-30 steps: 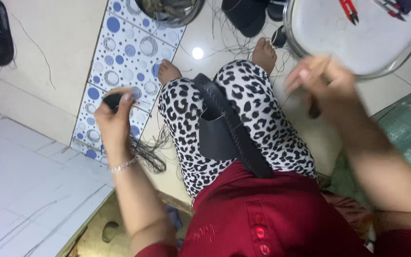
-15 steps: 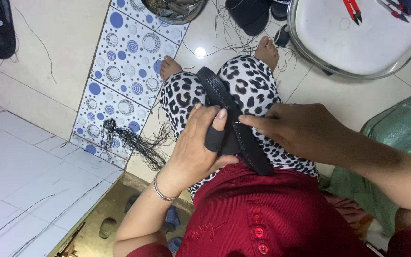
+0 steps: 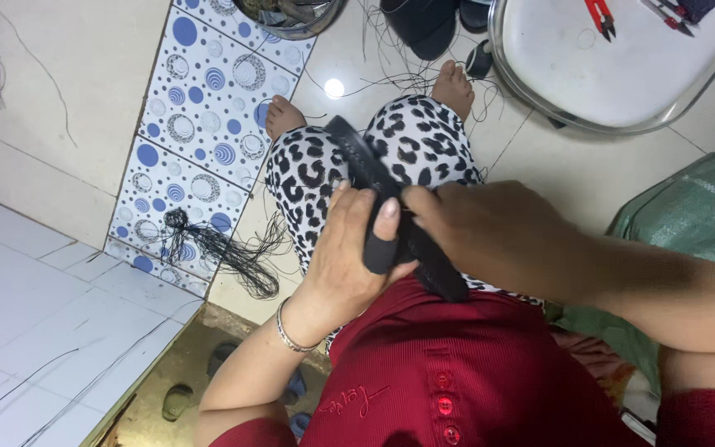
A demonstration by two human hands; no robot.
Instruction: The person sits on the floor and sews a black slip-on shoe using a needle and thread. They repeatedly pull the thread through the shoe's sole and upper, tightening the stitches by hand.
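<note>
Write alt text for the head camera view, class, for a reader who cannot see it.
Seen from above, a seated person's left hand and right hand grip a long black strap lying across leopard-print trousers. A black cover sits on one left finger. On the floor lie loose black threads on a blue-dotted tile, with a round white tray nearby.

red top [image 3: 457, 372], leopard pants [image 3: 308, 178], bracelet [image 3: 291, 335]
</note>
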